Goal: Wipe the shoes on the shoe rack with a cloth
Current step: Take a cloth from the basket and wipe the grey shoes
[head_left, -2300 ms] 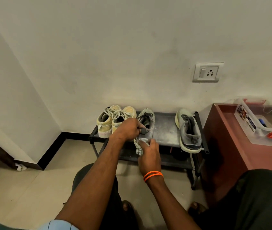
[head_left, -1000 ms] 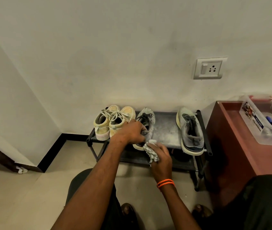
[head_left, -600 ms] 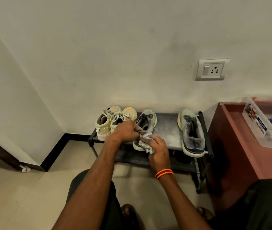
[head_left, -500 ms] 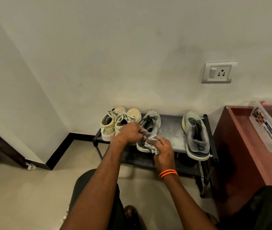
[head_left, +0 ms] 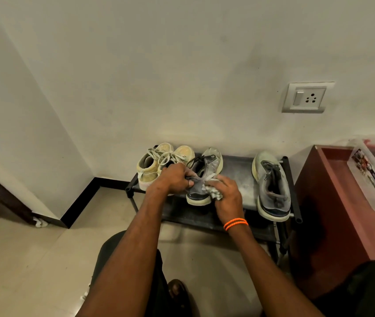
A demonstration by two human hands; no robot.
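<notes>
Label (head_left: 367,170) writing too blurred

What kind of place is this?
Probably a corner inside a home: a low shoe rack stands against a plain wall with a socket, on a tiled floor, beside a wooden cabinet.

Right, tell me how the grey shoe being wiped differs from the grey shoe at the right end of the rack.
The grey shoe being wiped is gripped at its collar by the left hand, while the right hand presses a cloth to its side; the right-end grey shoe stands untouched. The first sits beside the beige pair; the second stands apart by the rack end. Both are grey, laced, pale-soled, toes to the wall.
</notes>
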